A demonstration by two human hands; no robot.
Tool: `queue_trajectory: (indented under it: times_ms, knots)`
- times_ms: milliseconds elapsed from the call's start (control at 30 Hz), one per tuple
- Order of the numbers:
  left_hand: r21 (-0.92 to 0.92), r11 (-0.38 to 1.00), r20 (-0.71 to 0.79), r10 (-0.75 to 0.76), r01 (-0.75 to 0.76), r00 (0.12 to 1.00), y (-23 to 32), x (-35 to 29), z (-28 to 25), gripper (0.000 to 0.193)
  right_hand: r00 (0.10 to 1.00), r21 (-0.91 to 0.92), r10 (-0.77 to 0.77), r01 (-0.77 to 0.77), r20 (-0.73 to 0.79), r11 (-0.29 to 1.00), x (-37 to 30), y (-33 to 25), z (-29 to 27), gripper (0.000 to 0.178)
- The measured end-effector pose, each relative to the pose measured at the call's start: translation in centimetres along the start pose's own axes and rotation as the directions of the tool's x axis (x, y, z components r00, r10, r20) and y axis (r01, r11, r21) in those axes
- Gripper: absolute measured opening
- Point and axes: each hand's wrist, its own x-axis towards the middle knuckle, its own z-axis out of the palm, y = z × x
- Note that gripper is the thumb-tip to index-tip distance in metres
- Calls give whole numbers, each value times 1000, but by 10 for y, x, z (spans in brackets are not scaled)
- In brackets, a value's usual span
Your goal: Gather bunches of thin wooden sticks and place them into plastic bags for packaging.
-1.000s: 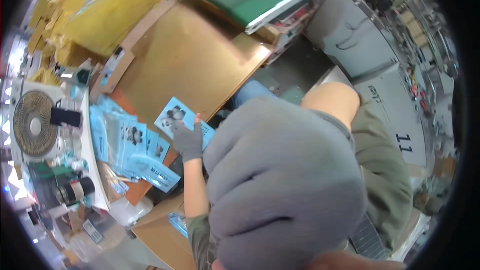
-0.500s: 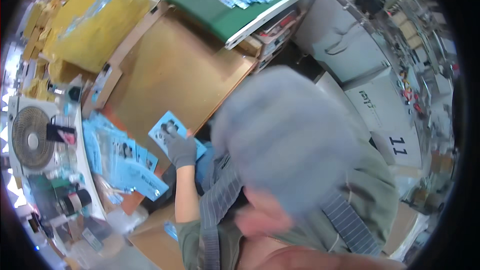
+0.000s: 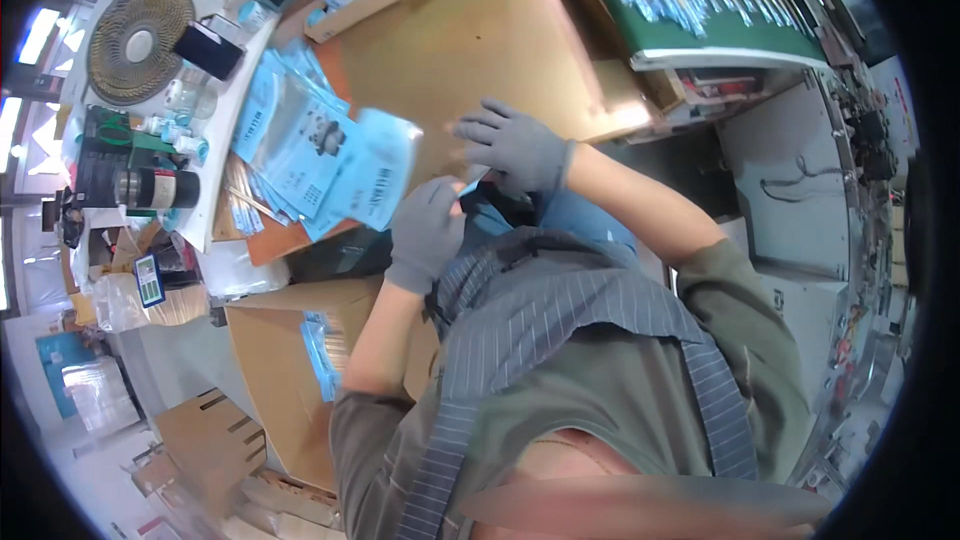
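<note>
The left hand [image 3: 425,230] now pinches a blue packet [image 3: 380,180]. Before, only this hand showed. Now the right hand [image 3: 515,145] is open over the brown table [image 3: 470,50].

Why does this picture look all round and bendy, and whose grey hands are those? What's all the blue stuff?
The picture comes from a small camera worn on a person's head, looking down. Its lens sees very wide, so straight edges bend near the rim. There is no machine here, just a person in grey work gloves and a striped apron.

The left hand holds a light blue flat packet by its edge. The right hand is spread open, and it looks to rest on the brown cardboard sheet covering the table, though I can't be sure.

Beside the hands lies a pile of more blue packets. Further away stand a round fan and a dark flask. A cardboard box sits lower down, by the person's left arm.
</note>
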Motion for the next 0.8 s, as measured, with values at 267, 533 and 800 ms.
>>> queue_trajectory:
  times_ms: [267, 533, 800]
  knots:
    - [73, 975, 111, -218, 211, 970, 67, 20, -118, 52, 891, -141, 48, 18, 452, 990, 80, -43, -100, 17]
    - [-364, 603, 822, -150, 710, 549, 45, 37, -147, 26, 858, -103, 57, -4, 511, 995, 94, -44, -149, 24]
    - [-630, 495, 627, -131, 599, 768, 41, 45, -83, 31, 934, 32, -186, 206, -306, 978, 71, -60, -134, 26]
